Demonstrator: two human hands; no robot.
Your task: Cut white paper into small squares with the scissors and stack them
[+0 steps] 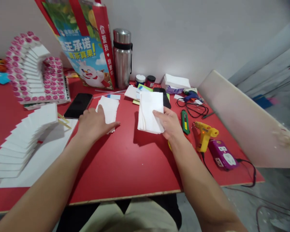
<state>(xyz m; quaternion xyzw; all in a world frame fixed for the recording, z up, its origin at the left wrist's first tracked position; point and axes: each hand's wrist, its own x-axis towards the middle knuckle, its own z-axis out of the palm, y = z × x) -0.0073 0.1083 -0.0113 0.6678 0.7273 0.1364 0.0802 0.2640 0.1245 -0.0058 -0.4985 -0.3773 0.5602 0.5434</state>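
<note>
My right hand (pixel 170 122) grips a thick stack of white paper sheets (pixel 149 111), thumb on top and the other fingers mostly hidden beneath. The stack is raised above the red table, and its layers show along the left edge. My left hand (pixel 93 122) rests on the near left side of a second stack of white sheets (pixel 110 108) on the table. Its thumb is stretched out to the right across that stack, apart from the other fingers.
Left are fanned white pieces (pixel 26 138), a pink-and-white paper craft (pixel 16 74) and a black phone (pixel 78 104). Behind stand a printed bag (pixel 94 61) and steel flask (pixel 122 61). Right lie a green cutter (pixel 185 121), yellow glue gun (pixel 205 133) and purple power strip (pixel 223 154).
</note>
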